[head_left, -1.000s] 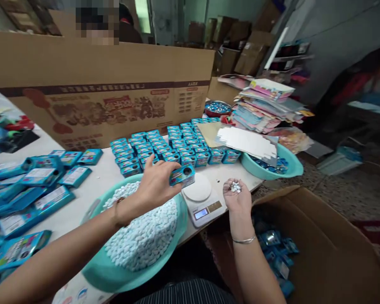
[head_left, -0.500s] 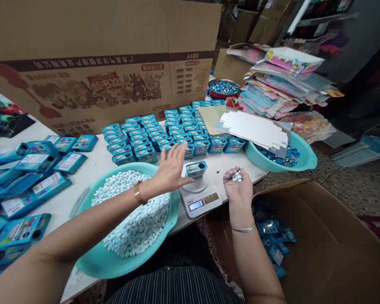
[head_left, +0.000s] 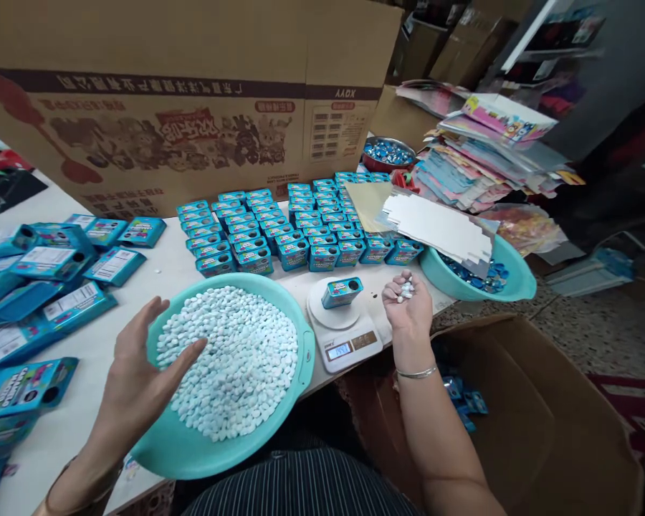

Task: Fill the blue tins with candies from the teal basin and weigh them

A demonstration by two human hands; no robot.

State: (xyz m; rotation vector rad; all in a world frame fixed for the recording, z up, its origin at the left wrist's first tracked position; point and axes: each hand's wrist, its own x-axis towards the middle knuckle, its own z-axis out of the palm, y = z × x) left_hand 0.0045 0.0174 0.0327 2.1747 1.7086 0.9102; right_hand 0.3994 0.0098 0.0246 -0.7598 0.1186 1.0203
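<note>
A small blue tin [head_left: 342, 292] with a round hole on top stands on the white kitchen scale [head_left: 345, 331], whose display is lit. My right hand [head_left: 407, 309] hovers just right of the tin, cupped around a few white candies [head_left: 406, 289]. My left hand [head_left: 137, 378] is spread with nothing in it at the left rim of the teal basin [head_left: 177, 451], which is heaped with pale blue-white candies [head_left: 231, 358].
Rows of blue tins [head_left: 279, 229] fill the table behind the scale. Flat blue cartons [head_left: 43, 287] lie at the left. A second teal basin [head_left: 510, 283] with white card sheets sits right, a big printed carton [head_left: 183, 100] stands behind, and an open cardboard box [head_left: 542, 416] is on the floor.
My left hand set the blue tin on the scale, let go and drew back left over the candy basin. My right hand stayed by the scale with its candies.
</note>
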